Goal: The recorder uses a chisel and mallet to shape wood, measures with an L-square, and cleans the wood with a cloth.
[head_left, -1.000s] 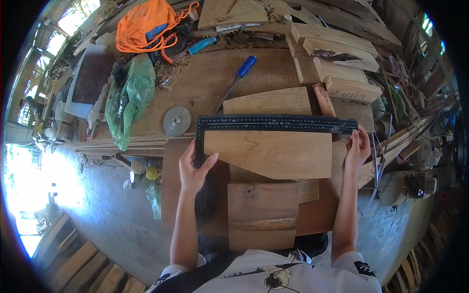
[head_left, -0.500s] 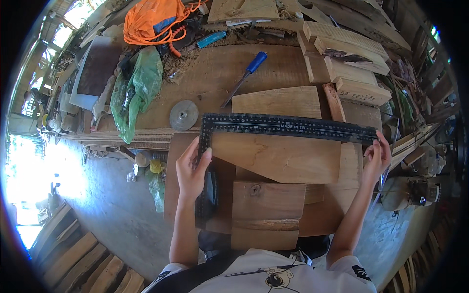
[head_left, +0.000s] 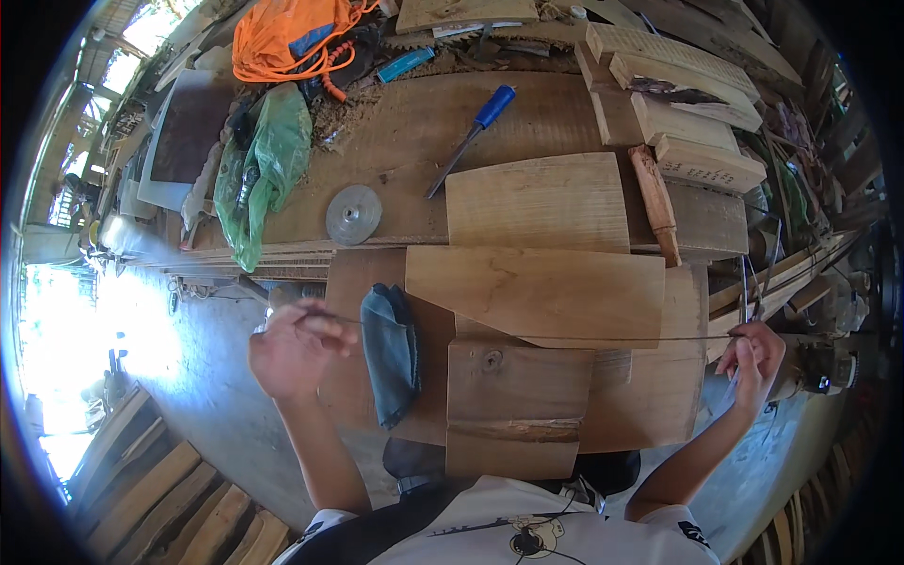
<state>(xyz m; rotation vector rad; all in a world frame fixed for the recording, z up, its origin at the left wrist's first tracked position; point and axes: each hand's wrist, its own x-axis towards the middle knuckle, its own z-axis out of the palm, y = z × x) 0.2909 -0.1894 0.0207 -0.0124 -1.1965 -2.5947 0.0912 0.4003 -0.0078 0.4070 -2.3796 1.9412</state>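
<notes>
A black carpenter's square is turned edge-on, so it shows as a thin dark line across the boards in front of me. My right hand pinches its right end, beyond the bench edge. At its left end is my left hand, blurred, with the fingers closed about the edge. Below the square lie a tapered pale board and a knotted brown board. A folded blue-grey cloth rests beside my left hand. Another pale board lies farther back.
A blue-handled screwdriver and a round metal disc lie on the bench. Stacked wood pieces stand at the back right. A green plastic bag and orange bag are at the back left; planks line the floor.
The square has come toward me and turned from flat-facing to edge-on, uncovering the boards and cloth. My left hand has shifted left, and my right hand nearer and slightly right.
</notes>
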